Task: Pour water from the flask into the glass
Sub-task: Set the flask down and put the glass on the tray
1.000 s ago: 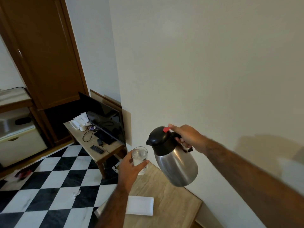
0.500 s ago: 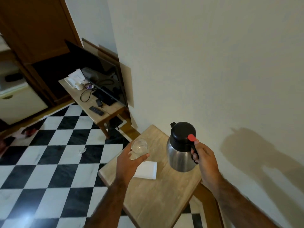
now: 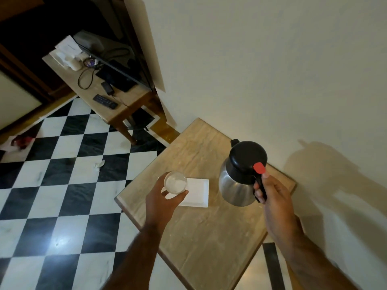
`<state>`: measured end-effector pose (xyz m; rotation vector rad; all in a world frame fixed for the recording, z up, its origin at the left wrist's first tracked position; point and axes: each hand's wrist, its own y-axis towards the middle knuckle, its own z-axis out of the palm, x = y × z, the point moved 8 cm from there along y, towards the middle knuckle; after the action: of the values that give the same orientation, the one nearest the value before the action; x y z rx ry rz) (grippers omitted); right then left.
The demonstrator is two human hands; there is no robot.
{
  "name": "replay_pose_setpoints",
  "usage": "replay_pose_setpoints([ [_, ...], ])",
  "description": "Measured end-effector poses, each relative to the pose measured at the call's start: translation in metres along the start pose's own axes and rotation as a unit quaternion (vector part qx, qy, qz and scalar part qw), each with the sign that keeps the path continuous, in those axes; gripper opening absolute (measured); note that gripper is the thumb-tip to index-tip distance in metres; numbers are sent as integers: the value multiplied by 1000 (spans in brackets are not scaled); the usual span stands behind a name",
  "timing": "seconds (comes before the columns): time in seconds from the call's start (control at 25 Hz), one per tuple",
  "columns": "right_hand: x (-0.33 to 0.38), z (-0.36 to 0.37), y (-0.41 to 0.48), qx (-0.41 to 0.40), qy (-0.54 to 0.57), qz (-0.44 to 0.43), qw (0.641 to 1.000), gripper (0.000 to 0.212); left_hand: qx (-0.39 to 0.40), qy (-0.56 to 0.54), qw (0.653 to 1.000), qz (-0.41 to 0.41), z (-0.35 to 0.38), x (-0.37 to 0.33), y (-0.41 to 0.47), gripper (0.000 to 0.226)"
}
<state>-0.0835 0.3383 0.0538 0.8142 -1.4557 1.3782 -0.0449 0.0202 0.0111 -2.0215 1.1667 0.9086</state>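
A steel flask [image 3: 234, 185] with a black lid and a red thumb button stands upright on the small wooden table [image 3: 205, 233], near the wall. My right hand [image 3: 272, 197] grips its black handle, thumb just below the red button. My left hand [image 3: 161, 201] holds a clear glass [image 3: 175, 182] upright over the table's left edge, beside a white square plate [image 3: 196, 191]. The glass looks to hold water. Flask and glass are apart, with the plate between them.
A black-and-white checkered floor [image 3: 62, 185] lies to the left, with a crumpled scrap [image 3: 99, 164] on it. A second wooden table [image 3: 100, 86] further back carries a flat TV, cables, a remote and papers. A pale wall [image 3: 272, 70] runs along the right.
The flask went from tilted in the air toward the glass to standing upright on the table. The glass came down to the table's left edge. The view tipped downward.
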Motion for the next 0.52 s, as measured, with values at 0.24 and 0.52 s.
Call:
replay_pose_setpoints([
  [0.24,-77,-1,38,-16,10,-19,1000,35,8,-12,1000,2,44,77,34,69],
  [0.52,-113,-6,48,-20,36,-24,999,35,4,-23,1000,-16,72,118,54,66],
])
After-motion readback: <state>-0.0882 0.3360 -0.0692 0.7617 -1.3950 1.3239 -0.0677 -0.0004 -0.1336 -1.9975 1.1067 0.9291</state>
